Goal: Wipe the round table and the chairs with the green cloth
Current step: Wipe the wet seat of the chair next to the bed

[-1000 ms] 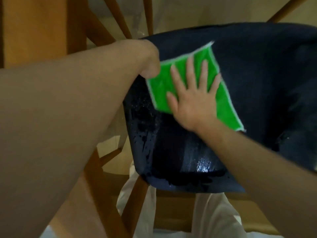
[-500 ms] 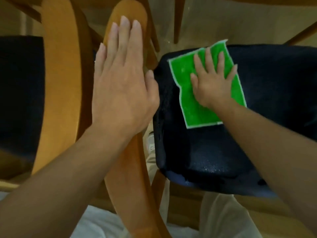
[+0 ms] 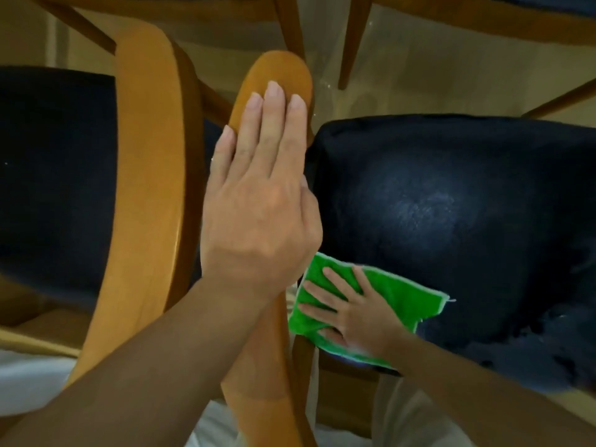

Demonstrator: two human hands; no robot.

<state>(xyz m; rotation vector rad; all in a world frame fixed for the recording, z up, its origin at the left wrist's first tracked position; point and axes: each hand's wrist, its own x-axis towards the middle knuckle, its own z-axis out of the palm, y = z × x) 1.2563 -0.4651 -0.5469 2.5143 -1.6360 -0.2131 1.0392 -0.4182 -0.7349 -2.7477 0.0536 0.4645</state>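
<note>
Left hand: the left hand [image 3: 258,201] lies flat with straight fingers on the curved, light-brown wooden armrest [image 3: 277,79] of the chair, holding nothing; its fingertips stop short of the armrest's rounded end.
Right hand: the right hand [image 3: 351,311] is spread, palm down, fingers straight, pressing on the bright green cloth with a pale edge [image 3: 396,295].
Cloth: the green cloth lies on the near left corner of the dark navy upholstered chair seat [image 3: 451,204]; its left part hangs over the seat's front edge, just beside the armrest, and its right corner sticks out past the hand.
Seat: the navy seat shows a paler sheen near its middle and darker mottled patches along its near right side.
Second chair: to the left stands another light-brown curved wooden armrest [image 3: 145,156], with a dark navy cushion [image 3: 54,169] beyond it.
Background: slanted brown wooden legs [image 3: 351,37] stand on a beige floor [image 3: 419,69] at the top of the view.
Clothing: pale fabric [image 3: 416,421] shows below the seat at the bottom edge.
</note>
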